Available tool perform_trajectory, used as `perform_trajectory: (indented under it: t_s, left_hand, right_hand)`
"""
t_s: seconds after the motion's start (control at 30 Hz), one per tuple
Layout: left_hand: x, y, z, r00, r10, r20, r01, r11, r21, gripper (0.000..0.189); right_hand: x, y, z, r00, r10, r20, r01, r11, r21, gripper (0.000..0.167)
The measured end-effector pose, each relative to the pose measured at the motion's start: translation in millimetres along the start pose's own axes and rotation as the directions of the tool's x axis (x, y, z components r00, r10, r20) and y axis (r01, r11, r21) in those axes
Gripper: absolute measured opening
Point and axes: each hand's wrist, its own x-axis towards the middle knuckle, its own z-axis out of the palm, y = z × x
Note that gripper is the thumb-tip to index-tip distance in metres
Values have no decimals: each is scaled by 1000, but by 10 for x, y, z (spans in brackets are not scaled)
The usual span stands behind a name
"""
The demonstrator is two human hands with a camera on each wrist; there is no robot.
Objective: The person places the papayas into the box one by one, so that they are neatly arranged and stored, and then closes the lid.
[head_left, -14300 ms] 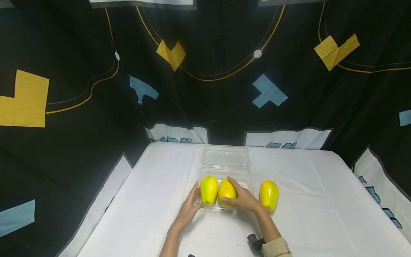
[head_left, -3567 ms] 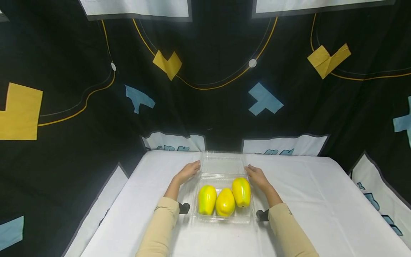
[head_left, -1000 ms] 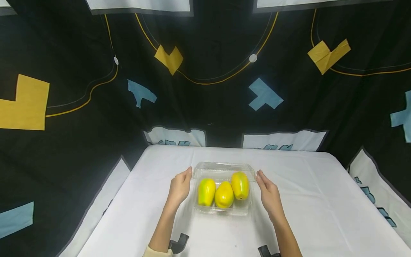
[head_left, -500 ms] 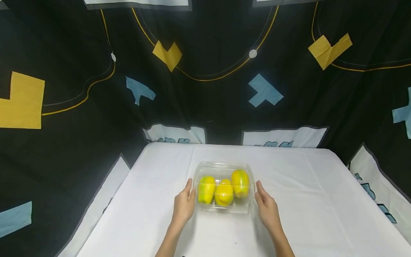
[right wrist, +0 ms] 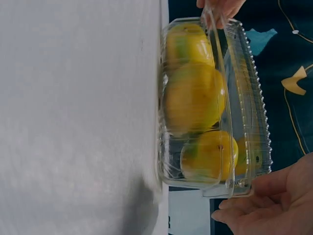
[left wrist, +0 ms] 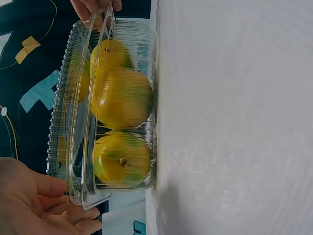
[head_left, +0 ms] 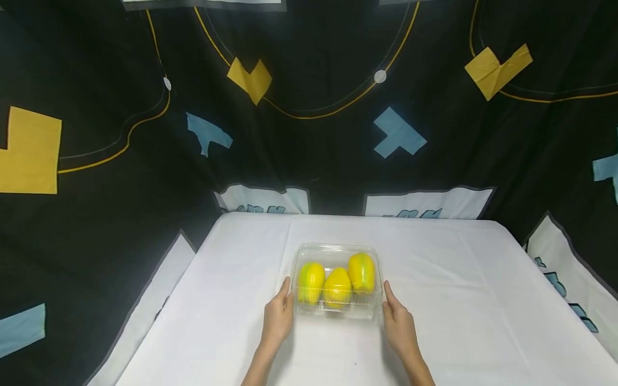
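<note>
A clear plastic clamshell box [head_left: 337, 247] sits on the white table, its hinged lid [left wrist: 61, 117] folded down over the base. Through the plastic show three yellow-green mango-like fruits: one on the left [head_left: 310, 279], one in the middle [head_left: 337, 289], one at the right [head_left: 361, 271]. My left hand [head_left: 277, 316] pinches the lid's rim at the front left corner, thumb above and fingers below in the left wrist view. At the opposite corner my right hand [head_left: 399, 321] pinches the rim likewise. Both wrist views show a narrow gap between the lid and base rims at the front.
The white cloth-covered table [head_left: 449, 279] extends to both sides of the box and in front of it. A black curtain [head_left: 318, 161] with yellow and blue patches hangs behind the table and along its sides.
The third fruit, earlier beside the box, is now inside. Both hands have swung the lid from lying back to down over the fruits, moving toward the front corners.
</note>
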Motion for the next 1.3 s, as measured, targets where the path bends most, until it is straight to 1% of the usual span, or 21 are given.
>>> perform_trajectory:
  t_s: [0.07, 0.23, 0.37, 0.47, 0.67, 0.8, 0.9, 1.0, 1.1, 1.23, 1.3]
  left_hand:
    - [1, -16, 6, 1000, 16, -2, -16, 1000, -19, 41]
    - [-10, -74, 25, 1000, 1, 14, -1, 999, -37, 41]
    - [-21, -115, 45, 1000, 9, 27, -8, 999, -46, 41]
    - [-18, -122, 49, 1000, 21, 23, -20, 999, -45, 41]
    - [-19, -119, 51, 1000, 12, 8, -12, 999, -39, 41]
    - [-40, -134, 70, 1000, -15, -6, 14, 998, -54, 41]
    - [-52, -159, 97, 1000, -20, -17, 19, 997, -70, 41]
    - [-59, -186, 122, 1000, -7, -29, 5, 996, -88, 41]
    - [-63, -209, 141, 999, -5, -36, 1, 994, -110, 42]
    - [-72, -231, 192, 998, 9, -63, -18, 990, -140, 41]
    - [-74, -248, 227, 996, 21, -84, -34, 988, -152, 40]
  right_hand:
    - [8, 21, 14, 1000, -4, -10, 4, 1000, -14, 44]
    - [4, 51, 36, 1000, 6, -13, -6, 1000, -17, 45]
    - [-8, 63, 55, 1000, -4, -31, 4, 1000, -18, 45]
    - [-13, 73, 79, 999, -4, -43, 4, 1000, -14, 46]
    - [-17, 88, 107, 999, 11, -46, -11, 1000, 4, 46]
    - [-20, 117, 106, 999, 29, -34, -28, 999, 31, 45]
    - [-19, 148, 100, 998, 57, -15, -56, 996, 62, 43]
    - [-12, 178, 108, 997, 74, 11, -75, 991, 109, 43]
    - [2, 193, 145, 997, 69, 28, -72, 982, 175, 45]
    - [23, 201, 218, 997, 78, 0, -76, 971, 225, 51]
    - [32, 214, 254, 995, 97, -13, -91, 968, 235, 54]
